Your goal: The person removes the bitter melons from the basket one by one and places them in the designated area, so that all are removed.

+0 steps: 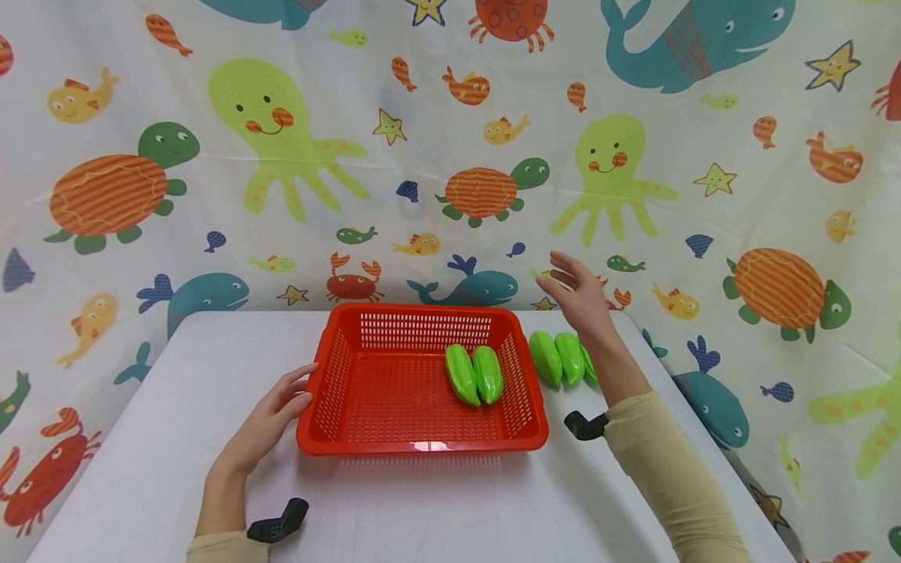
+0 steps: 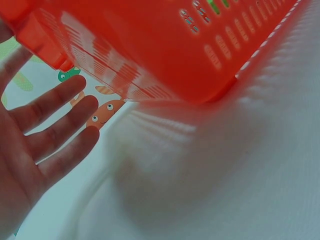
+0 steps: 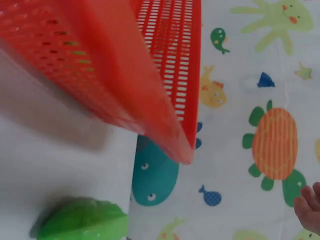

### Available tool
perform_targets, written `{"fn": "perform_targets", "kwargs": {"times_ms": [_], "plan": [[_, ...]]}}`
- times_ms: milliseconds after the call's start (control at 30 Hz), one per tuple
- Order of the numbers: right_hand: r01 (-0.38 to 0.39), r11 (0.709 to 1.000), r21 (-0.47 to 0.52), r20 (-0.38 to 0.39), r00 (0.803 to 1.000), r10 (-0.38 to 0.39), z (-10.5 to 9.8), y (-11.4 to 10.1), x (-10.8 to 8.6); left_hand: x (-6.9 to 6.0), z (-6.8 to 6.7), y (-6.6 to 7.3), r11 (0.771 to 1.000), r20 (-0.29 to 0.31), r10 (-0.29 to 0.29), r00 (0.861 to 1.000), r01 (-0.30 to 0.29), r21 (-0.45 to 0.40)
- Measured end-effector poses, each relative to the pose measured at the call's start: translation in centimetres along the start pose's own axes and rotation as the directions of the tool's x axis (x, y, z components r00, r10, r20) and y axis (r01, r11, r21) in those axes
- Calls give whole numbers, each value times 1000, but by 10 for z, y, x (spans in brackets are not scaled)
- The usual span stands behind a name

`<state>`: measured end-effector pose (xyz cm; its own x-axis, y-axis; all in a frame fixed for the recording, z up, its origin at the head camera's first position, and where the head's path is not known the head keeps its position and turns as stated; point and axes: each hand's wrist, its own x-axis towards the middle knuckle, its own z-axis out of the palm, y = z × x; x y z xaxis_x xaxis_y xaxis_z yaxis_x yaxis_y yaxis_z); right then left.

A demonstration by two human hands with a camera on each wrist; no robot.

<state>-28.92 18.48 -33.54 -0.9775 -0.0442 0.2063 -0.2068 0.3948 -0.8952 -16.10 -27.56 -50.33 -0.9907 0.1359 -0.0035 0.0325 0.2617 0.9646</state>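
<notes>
A red plastic basket (image 1: 415,447) stands on the white table with two green star-fruit-like pieces (image 1: 461,374) in its right half. My left hand (image 1: 263,426) touches the basket's left rim, its fingers extended; in the left wrist view the fingers of that hand (image 2: 55,120) are spread beside the basket wall (image 2: 150,55). Raised in the air above the table's back right, my right hand (image 1: 580,301) holds nothing, fingers loosely extended. Below it, several more green pieces (image 1: 545,358) lie right of the basket, partly hidden by the forearm. One green piece (image 3: 85,221) shows in the right wrist view.
A white table (image 1: 422,516) carries the basket. Behind it hangs a curtain (image 1: 436,266) printed with sea animals, also along the right side. Black wrist devices (image 1: 281,522) sit by both sleeves.
</notes>
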Motion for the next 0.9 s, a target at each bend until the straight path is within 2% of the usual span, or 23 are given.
{"fn": "perform_targets", "kwargs": {"times_ms": [300,467,667,900], "plan": [[-22,997,72,23,1000,20,14,-20,-2,1,1,0,1000,5,-1,1000,1,-12],[-26,995,101,60,998,20,22,-28,-2,1,0,0,1000,4,-1,1000,1,-11],[-25,991,128,88,996,14,34,-20,5,1,0,0,1000,0,-1,1000,1,-5],[-7,994,113,114,994,-6,48,-8,9,1,0,-1,1000,1,0,1000,0,-8]]}}
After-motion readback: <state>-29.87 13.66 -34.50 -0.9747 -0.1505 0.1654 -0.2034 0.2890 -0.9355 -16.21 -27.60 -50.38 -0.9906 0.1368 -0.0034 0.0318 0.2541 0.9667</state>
